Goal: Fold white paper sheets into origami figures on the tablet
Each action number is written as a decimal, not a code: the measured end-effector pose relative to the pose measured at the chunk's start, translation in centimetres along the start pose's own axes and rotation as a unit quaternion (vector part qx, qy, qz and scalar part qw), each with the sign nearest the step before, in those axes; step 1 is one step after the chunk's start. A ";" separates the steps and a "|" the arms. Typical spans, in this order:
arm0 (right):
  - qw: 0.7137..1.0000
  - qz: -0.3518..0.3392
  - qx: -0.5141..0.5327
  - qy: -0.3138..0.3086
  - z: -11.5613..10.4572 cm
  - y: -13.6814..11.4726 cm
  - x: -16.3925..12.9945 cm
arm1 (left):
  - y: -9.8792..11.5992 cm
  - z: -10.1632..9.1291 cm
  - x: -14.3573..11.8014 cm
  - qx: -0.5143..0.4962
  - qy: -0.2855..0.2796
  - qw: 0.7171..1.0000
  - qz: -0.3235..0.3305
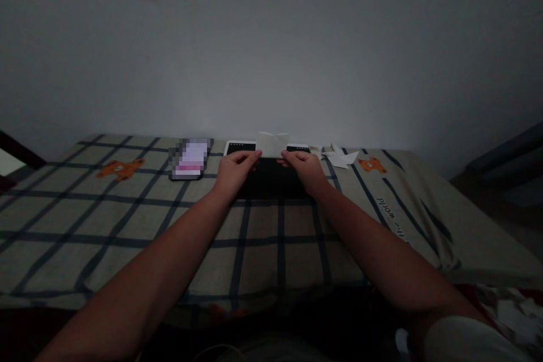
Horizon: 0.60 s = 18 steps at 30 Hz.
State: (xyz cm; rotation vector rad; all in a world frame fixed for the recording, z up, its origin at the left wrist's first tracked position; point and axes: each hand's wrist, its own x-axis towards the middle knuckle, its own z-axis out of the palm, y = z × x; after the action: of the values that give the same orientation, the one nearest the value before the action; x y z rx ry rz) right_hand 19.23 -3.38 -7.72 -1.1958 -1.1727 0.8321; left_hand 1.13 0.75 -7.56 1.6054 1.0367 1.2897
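A small sheet of white paper [272, 145] is held up between my two hands, its top edge creased with a dip near the middle. My left hand [238, 168] pinches its lower left corner between thumb and fingers. At the lower right corner, my right hand [302, 167] grips it the same way. Beneath both hands lies a flat black board with a pale edge [274, 181], partly covered by the hands and the paper. Just right of my right hand rests a folded white paper shape with pointed ends [340, 156].
A phone with a lit, blurred screen [192, 158] lies to the left. Everything rests on a checked cloth [139, 220] with bear prints, rumpled at the right. A grey wall [271, 45] rises directly behind. White scraps [515, 314] lie at the lower right.
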 end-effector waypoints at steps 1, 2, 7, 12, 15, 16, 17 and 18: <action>1.000 0.005 0.004 0.001 0.0 0.1 0.0 | -0.1 0.0 0.0 -0.001 0.001 1.000 0.002; 1.000 0.010 0.010 0.000 0.0 0.2 0.0 | -0.1 0.0 0.0 -0.001 -0.002 1.000 0.006; 0.997 0.028 0.076 -0.005 0.1 1.2 0.6 | -0.5 0.3 0.3 -0.041 -0.017 0.999 -0.005; 0.986 0.059 0.155 -0.011 0.2 1.3 0.8 | -1.2 0.6 0.7 -0.096 -0.037 0.995 -0.004; 0.985 0.058 0.163 -0.010 0.1 1.4 0.8 | -1.7 0.7 0.7 -0.100 -0.073 0.992 -0.015; 0.986 0.056 0.158 -0.013 0.0 1.5 0.8 | -1.7 0.8 0.7 -0.103 -0.088 0.990 -0.020; 0.987 0.052 0.151 -0.019 0.0 1.7 0.9 | -1.8 0.9 0.7 -0.109 -0.103 0.988 -0.028; 0.988 0.049 0.143 -0.026 -0.1 1.8 0.9 | -1.8 0.9 0.6 -0.117 -0.114 0.986 -0.036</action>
State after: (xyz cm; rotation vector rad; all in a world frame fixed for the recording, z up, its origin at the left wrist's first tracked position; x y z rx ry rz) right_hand 19.71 -2.15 -9.24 -1.0046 -1.0026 1.0725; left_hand 1.92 1.81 -9.17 1.4824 0.7654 1.1058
